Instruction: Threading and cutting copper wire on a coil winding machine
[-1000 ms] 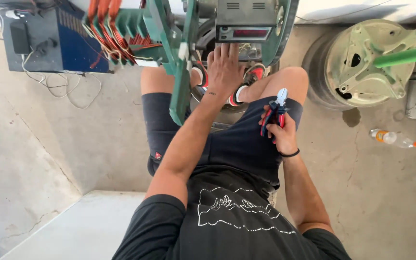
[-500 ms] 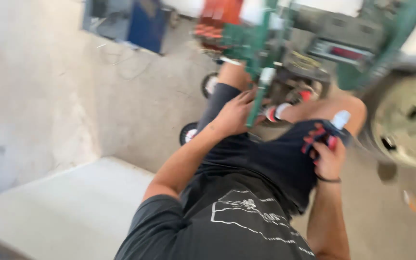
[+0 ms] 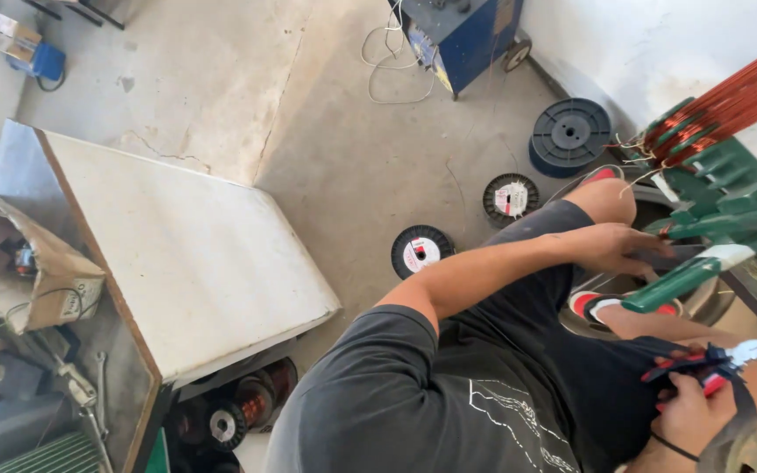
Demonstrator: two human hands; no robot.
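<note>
I sit facing a green winding frame (image 3: 729, 206) that carries bundles of copper wire (image 3: 733, 92). My left hand (image 3: 615, 248) lies past my left knee, fingers stretched out to the frame's lower green bars, and grips nothing. Just below it a green lever with a white band (image 3: 683, 277) sticks out. My right hand (image 3: 692, 416) rests on my right thigh at the lower right, closed around red-handled pliers (image 3: 713, 363) whose pale tip points right.
Three wire spools stand on the concrete floor: a small one (image 3: 422, 250), another (image 3: 512, 198) and a large dark one (image 3: 569, 133). A blue machine on wheels (image 3: 462, 31) is at the back. A white-topped table (image 3: 194, 254) is to my left, with a cardboard box (image 3: 54, 285) and more spools (image 3: 238, 412) beneath.
The view has swung left, bringing the table and floor spools into sight. My left hand came down off the machine to beside my knee. My right hand still holds the pliers.
</note>
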